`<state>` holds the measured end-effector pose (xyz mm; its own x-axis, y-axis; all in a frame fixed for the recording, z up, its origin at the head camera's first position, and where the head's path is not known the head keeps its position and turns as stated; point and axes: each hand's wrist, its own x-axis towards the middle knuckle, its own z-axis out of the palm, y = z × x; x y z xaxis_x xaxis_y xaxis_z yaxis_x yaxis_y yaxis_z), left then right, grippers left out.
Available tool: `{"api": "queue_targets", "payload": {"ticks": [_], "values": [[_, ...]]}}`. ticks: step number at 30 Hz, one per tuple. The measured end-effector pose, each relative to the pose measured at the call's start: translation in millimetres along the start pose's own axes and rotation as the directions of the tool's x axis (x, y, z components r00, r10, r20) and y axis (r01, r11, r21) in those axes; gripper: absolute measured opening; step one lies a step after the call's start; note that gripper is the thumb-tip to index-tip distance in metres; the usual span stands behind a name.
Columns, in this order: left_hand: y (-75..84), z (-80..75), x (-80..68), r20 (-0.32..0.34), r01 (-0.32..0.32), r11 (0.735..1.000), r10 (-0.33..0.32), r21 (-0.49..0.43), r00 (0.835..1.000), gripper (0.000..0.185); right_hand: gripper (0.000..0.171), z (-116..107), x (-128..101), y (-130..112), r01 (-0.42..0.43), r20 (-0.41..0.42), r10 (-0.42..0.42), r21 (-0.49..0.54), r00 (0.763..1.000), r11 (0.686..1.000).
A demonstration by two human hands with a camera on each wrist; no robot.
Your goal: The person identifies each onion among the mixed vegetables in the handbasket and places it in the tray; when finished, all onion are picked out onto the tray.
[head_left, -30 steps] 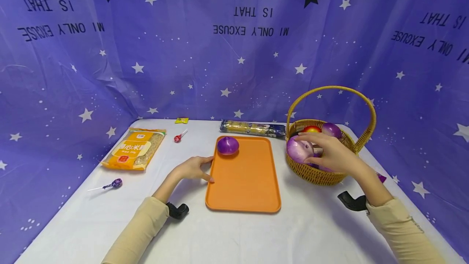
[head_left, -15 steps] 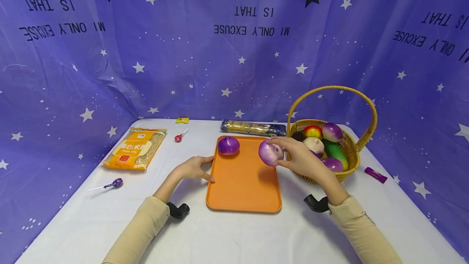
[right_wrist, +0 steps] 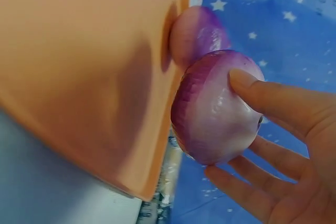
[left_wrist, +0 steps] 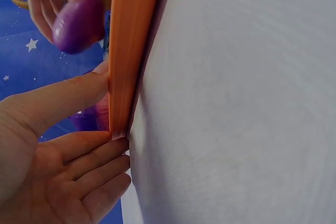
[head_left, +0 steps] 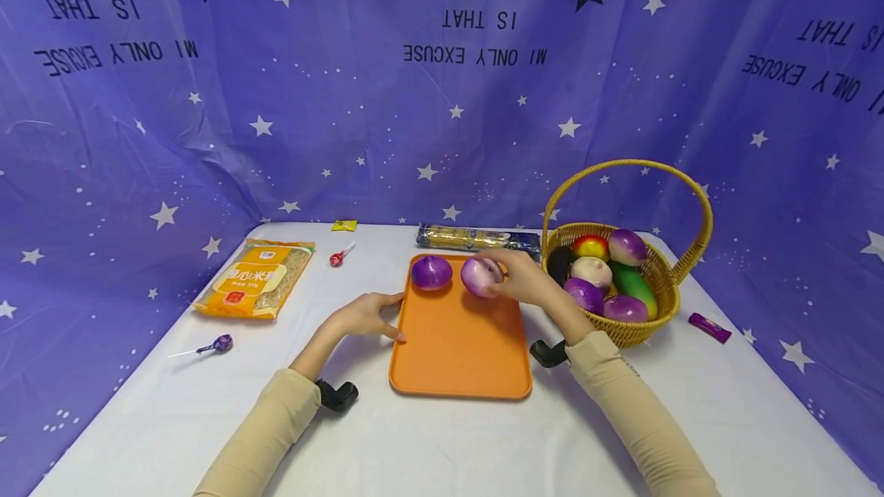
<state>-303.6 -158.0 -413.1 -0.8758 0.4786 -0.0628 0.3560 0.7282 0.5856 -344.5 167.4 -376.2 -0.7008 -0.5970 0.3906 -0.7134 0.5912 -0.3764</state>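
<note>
While the right hand (head_left: 528, 282) grips the pale onion (head_left: 481, 277) over the tray's (head_left: 459, 343) far end, beside the purple onion (head_left: 431, 272), lower gently w/ a gap; left hand (head_left: 362, 318), fingers flat, steadies tray edge on worktop (head_left: 442, 443).

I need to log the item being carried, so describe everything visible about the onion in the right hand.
The onion is round and slightly flattened, with a glossy skin that looks purple at the edges and fades to pale pinkish white across the middle, marked by fine lengthwise streaks. The right hand holds it, thumb on one side and fingers under the other, over the far end of the orange tray. It sits close beside a second purple onion lying on the tray; whether it touches the tray yet cannot be told.
</note>
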Motion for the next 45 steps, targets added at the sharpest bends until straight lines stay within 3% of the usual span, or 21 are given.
{"api": "queue_targets", "payload": {"ticks": [11, 17, 33, 45], "values": [[-3.2, 1.2, 1.4, -0.001, -0.003, 1.000, 0.003, 0.009, 1.000, 0.089, 0.053, 14.7, 30.1, 20.2, -0.098, 0.088, 0.101, -0.032, 0.991, 0.995], [-3.7, 1.4, 2.3, 0.002, 0.006, 1.000, -0.006, 0.008, 1.000, 0.089, 0.055, 17.8, 37.3, 22.7, -0.110, 0.113, 0.114, -0.047, 0.987, 0.993], [-2.7, 0.5, 1.8, -0.001, -0.001, 1.000, 0.001, 0.007, 1.000, 0.088, 0.066, 19.1, 33.2, 24.9, -0.160, 0.148, 0.164, -0.040, 0.975, 0.986], [-3.5, 0.5, 1.4, -0.006, -0.007, 1.000, 0.007, 0.010, 1.000, 0.089, 0.065, 19.6, 32.7, 22.1, -0.168, 0.175, 0.171, -0.029, 0.970, 0.985]]}}
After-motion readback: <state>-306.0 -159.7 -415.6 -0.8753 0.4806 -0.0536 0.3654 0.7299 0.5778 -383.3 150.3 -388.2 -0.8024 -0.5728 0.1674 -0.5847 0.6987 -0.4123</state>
